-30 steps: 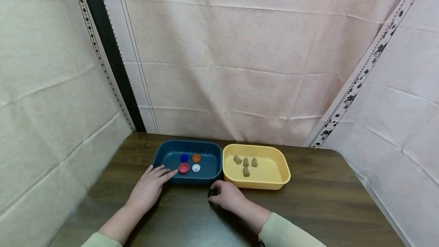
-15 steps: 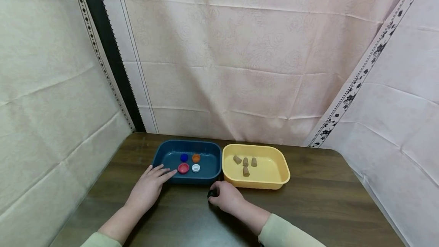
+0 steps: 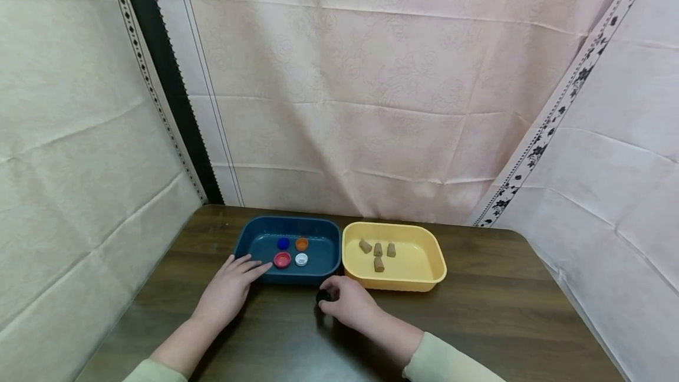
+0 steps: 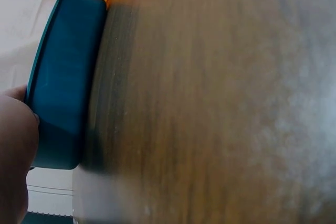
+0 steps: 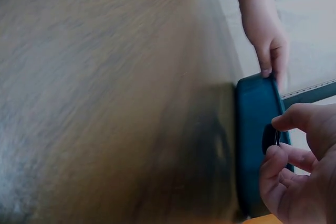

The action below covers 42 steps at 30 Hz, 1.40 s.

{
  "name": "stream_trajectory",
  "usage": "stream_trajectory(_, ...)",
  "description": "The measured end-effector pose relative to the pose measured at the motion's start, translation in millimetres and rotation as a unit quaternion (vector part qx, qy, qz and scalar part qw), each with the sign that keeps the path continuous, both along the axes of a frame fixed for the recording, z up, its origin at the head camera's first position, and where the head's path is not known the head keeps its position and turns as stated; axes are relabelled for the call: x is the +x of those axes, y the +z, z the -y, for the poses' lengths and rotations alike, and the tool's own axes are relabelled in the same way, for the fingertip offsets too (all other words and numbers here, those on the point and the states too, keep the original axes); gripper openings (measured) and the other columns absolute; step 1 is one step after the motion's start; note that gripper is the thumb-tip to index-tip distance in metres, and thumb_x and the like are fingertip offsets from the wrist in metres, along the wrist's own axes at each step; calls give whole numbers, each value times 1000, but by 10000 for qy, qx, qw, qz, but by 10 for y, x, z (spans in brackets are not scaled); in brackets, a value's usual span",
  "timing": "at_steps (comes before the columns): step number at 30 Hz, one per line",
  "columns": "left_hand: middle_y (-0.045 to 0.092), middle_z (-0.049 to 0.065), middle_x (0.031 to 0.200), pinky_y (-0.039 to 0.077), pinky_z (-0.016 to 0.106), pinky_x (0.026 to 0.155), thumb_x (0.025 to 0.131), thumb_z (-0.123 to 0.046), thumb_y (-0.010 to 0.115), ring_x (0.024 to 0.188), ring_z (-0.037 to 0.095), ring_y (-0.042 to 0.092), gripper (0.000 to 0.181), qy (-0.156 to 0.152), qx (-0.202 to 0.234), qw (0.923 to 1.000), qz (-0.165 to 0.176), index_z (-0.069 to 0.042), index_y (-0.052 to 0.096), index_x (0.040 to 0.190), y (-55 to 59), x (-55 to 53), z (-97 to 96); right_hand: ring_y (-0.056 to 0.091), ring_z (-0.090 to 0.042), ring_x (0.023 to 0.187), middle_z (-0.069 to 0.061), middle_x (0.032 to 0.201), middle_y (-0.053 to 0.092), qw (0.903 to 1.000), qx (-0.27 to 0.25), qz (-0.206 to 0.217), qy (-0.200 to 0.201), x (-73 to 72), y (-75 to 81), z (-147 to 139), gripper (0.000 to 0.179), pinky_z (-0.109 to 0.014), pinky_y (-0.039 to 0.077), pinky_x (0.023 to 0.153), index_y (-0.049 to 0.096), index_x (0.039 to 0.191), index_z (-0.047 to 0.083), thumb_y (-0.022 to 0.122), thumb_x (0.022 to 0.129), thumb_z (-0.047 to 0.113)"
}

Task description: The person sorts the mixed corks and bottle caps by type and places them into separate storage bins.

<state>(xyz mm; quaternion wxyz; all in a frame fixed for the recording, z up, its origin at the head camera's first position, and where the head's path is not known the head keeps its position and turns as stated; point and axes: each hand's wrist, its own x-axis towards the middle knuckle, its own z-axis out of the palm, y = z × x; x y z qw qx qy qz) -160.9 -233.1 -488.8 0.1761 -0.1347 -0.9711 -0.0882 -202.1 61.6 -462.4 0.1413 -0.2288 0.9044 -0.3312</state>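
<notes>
My right hand (image 3: pixel 352 304) pinches a round black cap (image 5: pixel 269 139) between thumb and fingertips, just in front of the blue tray's near right corner. In the right wrist view the cap is on edge, with a thin shiny rim. My left hand (image 3: pixel 225 290) holds the near left side of the blue tray (image 3: pixel 305 280): its fingers lie over the rim and the thumb (image 4: pixel 23 124) is against the outer wall. Inside that tray are a blue cap (image 3: pixel 283 243), an orange cap (image 3: pixel 302 244), a red cap (image 3: pixel 282 260) and a white cap (image 3: pixel 301 259).
A yellow tray (image 3: pixel 400 285) stands right beside the blue one and holds several cork stoppers (image 3: pixel 379 264). Both trays are on a dark wooden table (image 3: pixel 477 305), near its far edge. Pale cloth (image 3: pixel 339 75) hangs behind and at both sides.
My right hand, with the black cap in it, has shifted slightly left, and the cap's shadow shows more on the table. The left hand keeps its place on the blue tray.
</notes>
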Motion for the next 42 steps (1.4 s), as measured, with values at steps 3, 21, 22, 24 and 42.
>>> stream_trajectory(3,66,6,128,30,60,113,87,1,71,130,35,52,54,16,-27,10000,53,-25,65,133,-3,-6,5,55,-14,80,5,90,61,9998,-199,47,27,14,69,-1,27,-33,50,71,70,109,21,76,87,33)
stream_trajectory(21,67,6,127,29,60,113,86,3,71,129,36,52,54,22,-5,9999,137,-24,65,133,-7,-2,-1,55,-18,82,3,90,59,9963,-852,45,-8,-27,389,29,26,-32,50,66,69,115,21,72,91,29)
stream_trajectory(22,67,6,128,29,60,114,87,3,70,129,35,52,54,36,3,9999,167,-25,65,133,-3,-2,-2,56,-18,79,2,89,59,9958,-912,99,-20,-33,399,30,26,-32,51,64,69,115,21,72,91,29)
stream_trajectory(24,66,6,128,28,60,114,87,2,70,129,36,52,53,40,-1,9998,193,-24,65,133,-2,-4,-4,58,-18,71,0,90,59,9944,-1044,189,-35,-50,417,34,27,-32,53,59,68,115,19,73,91,29)
stream_trajectory(42,66,5,129,28,59,115,88,2,69,130,35,51,54,48,2,9997,247,-25,64,134,-14,-10,0,57,-20,56,-12,85,62,9665,-2009,1461,-637,-532,601,288,26,-27,56,53,66,115,12,70,93,25)
